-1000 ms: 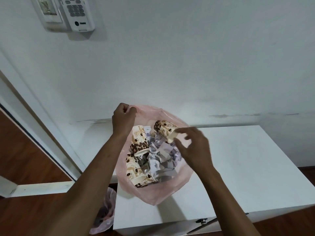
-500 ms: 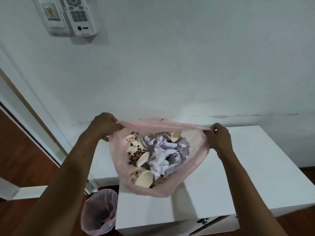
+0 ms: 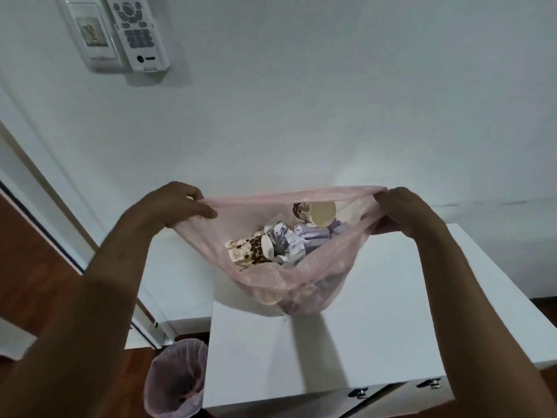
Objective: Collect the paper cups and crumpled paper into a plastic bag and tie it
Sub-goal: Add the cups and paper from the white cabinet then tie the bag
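A thin pink plastic bag (image 3: 325, 267) hangs above the white table (image 3: 376, 327), its mouth stretched wide between my hands. My left hand (image 3: 177, 203) pinches the left end of the rim. My right hand (image 3: 404, 209) grips the right end. Inside lie paper cups with a brown coffee-bean print, one (image 3: 250, 251) on its side at the left and one (image 3: 316, 212) at the back with its opening toward me. Crumpled white and lilac paper (image 3: 289, 242) fills the space between them. More cups show through the bag's bottom.
A small bin with a pink liner (image 3: 177, 384) stands on the wooden floor left of the table. The white wall rises right behind the table, with a thermostat and a remote holder (image 3: 135, 31) at top left. Latches sit on the table's front edge (image 3: 358, 393).
My right hand has taken hold of the bag's right rim. Both hands have pulled apart and lifted the bag off the table, and the contents have sunk and shifted.
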